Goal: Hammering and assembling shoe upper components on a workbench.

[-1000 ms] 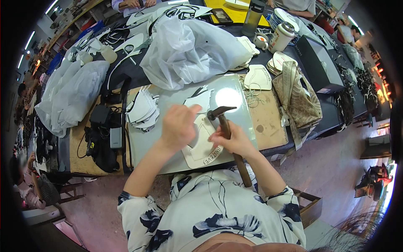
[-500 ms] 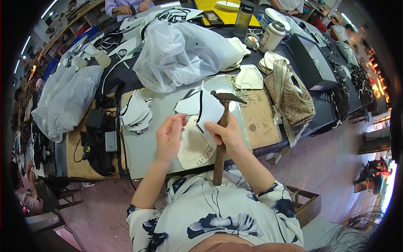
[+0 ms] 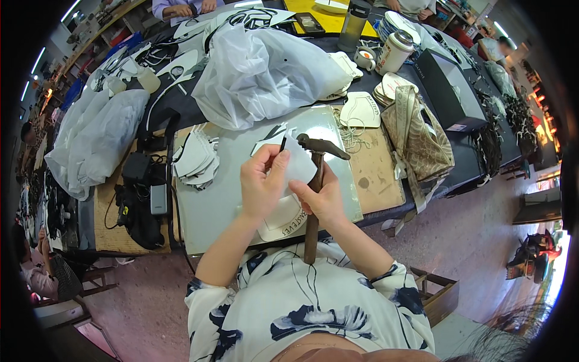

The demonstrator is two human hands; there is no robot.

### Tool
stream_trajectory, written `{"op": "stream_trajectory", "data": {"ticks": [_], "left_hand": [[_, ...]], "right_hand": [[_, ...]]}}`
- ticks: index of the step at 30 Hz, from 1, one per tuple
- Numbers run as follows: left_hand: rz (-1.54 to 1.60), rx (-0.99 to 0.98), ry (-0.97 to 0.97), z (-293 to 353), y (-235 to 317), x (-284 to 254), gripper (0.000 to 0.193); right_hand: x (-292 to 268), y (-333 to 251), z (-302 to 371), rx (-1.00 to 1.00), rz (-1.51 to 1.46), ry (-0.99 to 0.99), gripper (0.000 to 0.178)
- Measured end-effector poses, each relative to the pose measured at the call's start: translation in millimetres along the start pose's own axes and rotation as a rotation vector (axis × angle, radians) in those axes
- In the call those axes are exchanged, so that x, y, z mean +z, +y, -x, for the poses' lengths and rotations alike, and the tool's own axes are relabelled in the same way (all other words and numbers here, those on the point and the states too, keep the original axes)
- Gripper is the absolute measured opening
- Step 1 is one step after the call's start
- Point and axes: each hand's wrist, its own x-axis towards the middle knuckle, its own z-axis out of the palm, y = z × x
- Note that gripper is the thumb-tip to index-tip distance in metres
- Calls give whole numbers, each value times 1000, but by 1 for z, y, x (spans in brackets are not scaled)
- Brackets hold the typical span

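My right hand (image 3: 324, 198) is closed round the wooden handle of a hammer (image 3: 311, 238), whose dark metal head points up and to the right. The same hand's thumb presses on a white flat cut piece (image 3: 298, 164). At that piece's upper left edge my left hand (image 3: 263, 186) pinches with thumb and fingers, where a short black strip end shows. Beneath my hands lies a cream template (image 3: 282, 218) with lettering, partly covered. More white pieces (image 3: 265, 145) lie just beyond, and a stack of white cut pieces (image 3: 196, 161) sits to the left.
A grey work board (image 3: 208, 220) lies under my hands. Behind it bulges a large white plastic bag (image 3: 259, 75). A patterned brown bag (image 3: 416, 136), a cream can (image 3: 395, 53), a cup (image 3: 364, 58) and a dark box (image 3: 449, 90) stand right. Black cables and a power adapter (image 3: 137, 171) lie left.
My left hand has moved right and up from beside the white piece and now pinches its edge. The white piece and hammer have tilted and shifted slightly left.
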Motion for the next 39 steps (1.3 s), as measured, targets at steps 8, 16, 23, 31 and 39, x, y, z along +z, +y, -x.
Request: {"op": "stream_trajectory", "data": {"ticks": [8, 16, 23, 31, 39], "left_hand": [[-409, 36, 114, -14, 0, -87, 21], [-1212, 277, 185, -53, -29, -169, 18], [-861, 519, 194, -39, -6, -109, 19], [-876, 32, -371, -74, -35, -51, 43], [-1196, 401, -334, -51, -26, -28, 44]], "right_hand": [[-43, -5, -8, 10, -33, 22, 22], [-33, 12, -5, 264, 163, -117, 15], [-41, 13, -3, 203, 153, -48, 18], [-41, 19, -5, 200, 108, -41, 19], [-39, 16, -8, 233, 157, -88, 22]]}}
